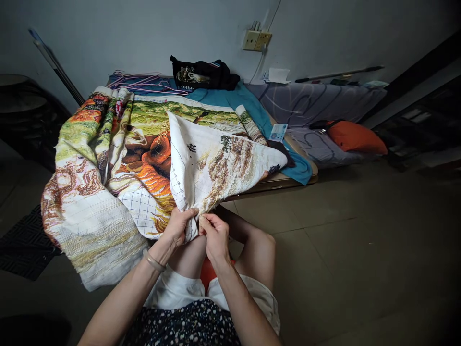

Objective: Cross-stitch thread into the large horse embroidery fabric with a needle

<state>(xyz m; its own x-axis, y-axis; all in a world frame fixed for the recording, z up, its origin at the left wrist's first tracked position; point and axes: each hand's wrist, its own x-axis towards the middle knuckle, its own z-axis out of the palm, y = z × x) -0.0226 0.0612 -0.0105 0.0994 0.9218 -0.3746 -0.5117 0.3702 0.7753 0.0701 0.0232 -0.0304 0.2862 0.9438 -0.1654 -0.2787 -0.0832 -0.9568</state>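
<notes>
At the near side, above the white shorts (173, 288), the left hand (178, 226) pinches a gathered edge of the embroidered cloth (216, 166) between thumb and fingers. Just to its right, the right hand (215, 233) has thumb and fingertips pressed together at the same edge; whether they grip cloth, thread or a needle is too small to tell.

The piece looks soft and pliable, a little stiffer where stitching is dense, and its spread probably makes it heavy to shift whole. It should not slip much, though loose threads could snag, so a bare, unstitched margin seems the best hold.

A white corner, folded back toward the right, shows brown and cream bands, a small green tuft and printed grid numbers. Beyond and left, the cloth lies bunched over the low platform (281, 182), bright with orange, green and rust stitching, its left end drooping past the edge. Farther still, a teal sheet (257, 105) lies under it.
</notes>
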